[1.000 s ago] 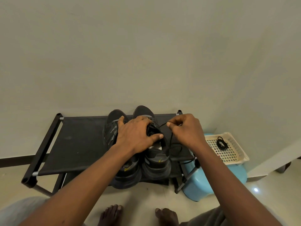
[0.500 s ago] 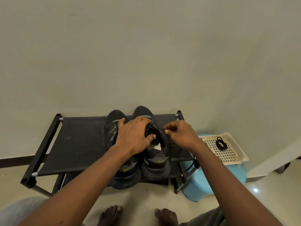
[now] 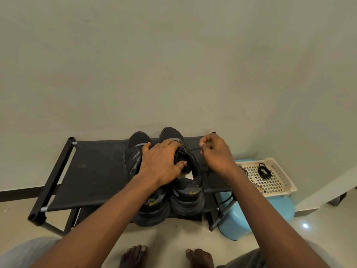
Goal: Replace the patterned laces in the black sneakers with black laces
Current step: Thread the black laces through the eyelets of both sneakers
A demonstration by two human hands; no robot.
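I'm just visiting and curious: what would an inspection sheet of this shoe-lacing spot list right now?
Surface: black fabric shoe rack, holding both shoes.
Job's things: left black sneaker and right black sneaker side by side, toes to the wall; thin black lace running out of the right one; coiled black lace and patterned lace in the cream plastic basket.
Clutter: nothing seen.
Hands: left hand grips the right black sneaker's upper; right hand pinches the thin black lace.
Cables: nothing seen.
Surroundings: light-blue plastic stool under the basket; pale wall; tiled floor; bare feet.
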